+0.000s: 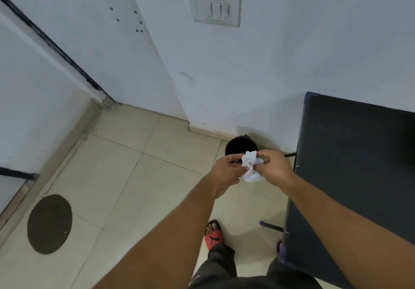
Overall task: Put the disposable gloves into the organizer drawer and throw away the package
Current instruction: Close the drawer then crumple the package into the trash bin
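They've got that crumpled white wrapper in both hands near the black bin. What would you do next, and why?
Probably move it a little forward and let go. Both the left hand and right hand pinch the crumpled package, which sits at the near rim of the open black bin on the floor, so a short reach should drop it inside.

A home interior: tiled floor [116,176], wall switch plate [215,8], door [74,30] (white), small black bin [240,146].

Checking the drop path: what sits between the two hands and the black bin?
Nothing on the floor. In the head view, the left hand and right hand hold the crumpled white package directly before the black bin.
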